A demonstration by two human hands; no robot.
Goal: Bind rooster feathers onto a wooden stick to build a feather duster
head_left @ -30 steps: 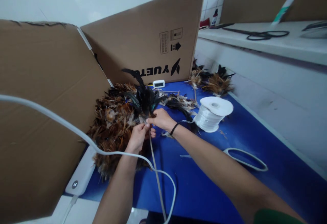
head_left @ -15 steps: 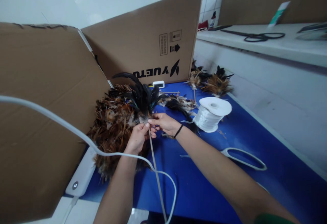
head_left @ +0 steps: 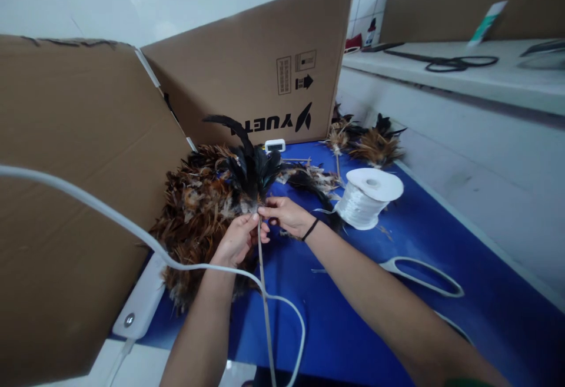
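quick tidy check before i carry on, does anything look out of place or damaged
The white cable looks oddly placed: in this view it crosses in front of the left forearm and the thin stick. The lettering on the cardboard is also upside down.

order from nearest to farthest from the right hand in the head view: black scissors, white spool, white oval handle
1. White spool, just right of the right hand
2. White oval handle, lower right on the blue table
3. Black scissors, upper right on the shelf
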